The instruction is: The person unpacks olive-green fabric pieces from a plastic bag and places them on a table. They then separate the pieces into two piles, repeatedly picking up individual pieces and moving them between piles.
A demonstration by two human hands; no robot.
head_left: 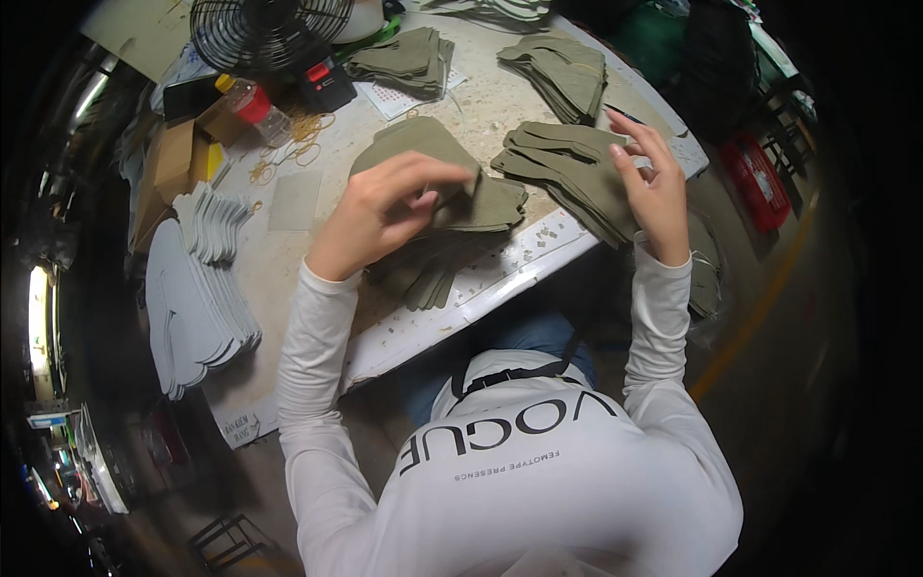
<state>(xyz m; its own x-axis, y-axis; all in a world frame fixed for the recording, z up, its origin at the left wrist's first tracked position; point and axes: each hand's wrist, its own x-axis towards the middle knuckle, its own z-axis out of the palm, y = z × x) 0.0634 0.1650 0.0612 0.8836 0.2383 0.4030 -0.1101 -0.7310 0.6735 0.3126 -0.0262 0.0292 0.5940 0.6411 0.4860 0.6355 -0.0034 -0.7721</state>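
My left hand (380, 207) is over a stack of olive-green cut fabric pieces (413, 141) near the table's front edge. Its index finger reaches across the top piece and looks slightly blurred; the thumb is bent below, apart from it. Nothing shows between them. Partly hidden under that hand, more olive pieces fan out toward the edge. At the right, my right hand (659, 192) is beside a second stack of olive pieces (567, 163), thumb and fingers apart, with nothing seen in them. Whether it touches the stack is unclear.
Further olive stacks (558, 72) lie toward the back. Light grey cut pieces (197, 298) fan out at the left. A fan (269, 29), a bottle with a yellow cap (255, 108), rubber bands (293, 144) and a cardboard box (168, 178) stand or lie behind them. Small scraps dot the table's front edge.
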